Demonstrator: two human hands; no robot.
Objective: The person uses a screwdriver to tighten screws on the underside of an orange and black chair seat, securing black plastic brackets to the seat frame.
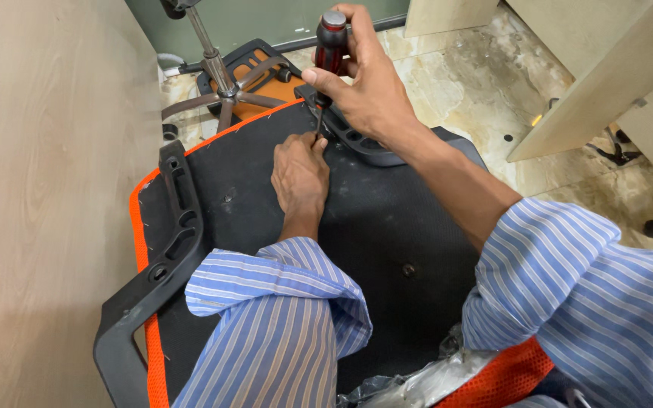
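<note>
Head view, looking down on an upturned chair seat (387,227) whose black underside, edged in orange mesh, fills the middle of the frame; the right hand (368,87) closes its grip around the red-and-black handle of a screwdriver (329,45), held upright with its thin shaft pointing down to the seat; the left hand (300,175) rests on the black underside, its fingertips (317,143) pinched together at the tip of the shaft (whatever they pinch is too small to tell); a black armrest (162,261) lies along the seat's left edge, and a second black armrest (360,140) sits just behind the shaft; a star-shaped chair base (221,91) with its metal column stands on the marble floor (462,83) beyond; both sleeves are blue-striped.
</note>
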